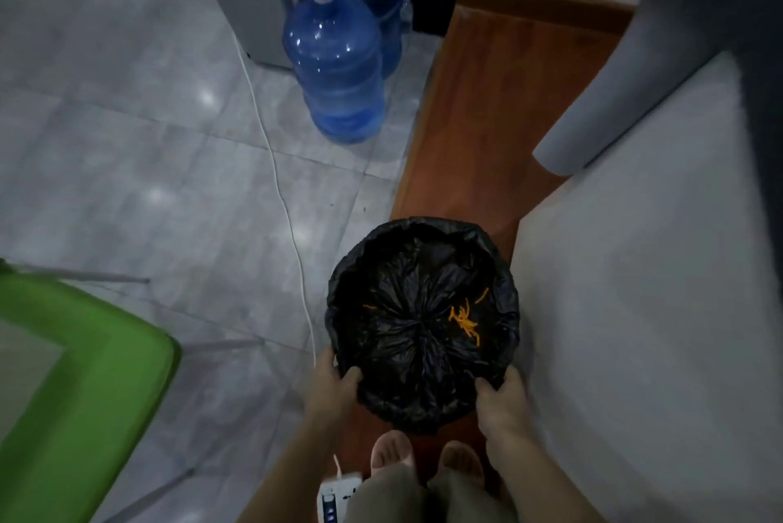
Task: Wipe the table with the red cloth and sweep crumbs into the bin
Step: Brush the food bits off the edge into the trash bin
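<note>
A round bin (pixel 373 251) lined with a black plastic bag sits over the wooden floor strip in front of my feet. Orange crumbs (pixel 465 321) lie scattered on the bag's bottom, mostly on the right side. My left hand (pixel 334 378) grips the bin's near-left rim, fingers curled over the liner. My right hand (pixel 502 393) grips the near-right rim the same way. The red cloth is not in view. A white table surface (pixel 644 310) fills the right side.
Two blue water jugs (pixel 334 69) stand on the grey tile floor ahead. A white cable (pixel 275 166) runs across the tiles to a power strip (pixel 337 499) by my feet. A green stool (pixel 84 374) is at the left. A grey curved object (pixel 627 69) rests on the table.
</note>
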Demonstrator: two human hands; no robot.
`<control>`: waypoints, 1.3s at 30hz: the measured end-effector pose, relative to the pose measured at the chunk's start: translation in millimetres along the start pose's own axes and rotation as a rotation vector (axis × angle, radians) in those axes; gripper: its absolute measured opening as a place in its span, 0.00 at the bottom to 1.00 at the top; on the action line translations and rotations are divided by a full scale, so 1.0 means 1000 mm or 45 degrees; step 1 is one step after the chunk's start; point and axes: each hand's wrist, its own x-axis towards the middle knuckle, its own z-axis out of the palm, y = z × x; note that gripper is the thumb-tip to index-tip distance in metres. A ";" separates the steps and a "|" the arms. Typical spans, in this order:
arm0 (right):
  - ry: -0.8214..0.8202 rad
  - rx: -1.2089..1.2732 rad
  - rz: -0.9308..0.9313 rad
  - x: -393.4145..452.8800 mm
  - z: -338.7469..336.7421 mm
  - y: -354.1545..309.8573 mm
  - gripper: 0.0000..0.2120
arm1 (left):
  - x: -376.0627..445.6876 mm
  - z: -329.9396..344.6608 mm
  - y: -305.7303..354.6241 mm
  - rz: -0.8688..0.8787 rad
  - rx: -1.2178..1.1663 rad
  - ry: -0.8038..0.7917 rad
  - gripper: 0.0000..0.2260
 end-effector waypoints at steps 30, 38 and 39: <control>-0.385 -0.633 -0.618 -0.073 -0.083 -0.107 0.19 | -0.106 0.010 0.088 0.283 0.902 -0.211 0.01; -0.240 -0.217 -1.027 -0.243 -0.274 -0.200 0.07 | -0.277 0.037 0.219 0.570 0.683 -0.412 0.04; -0.154 -0.209 -1.057 -0.249 -0.298 -0.197 0.07 | -0.294 0.046 0.226 0.583 0.651 -0.433 0.04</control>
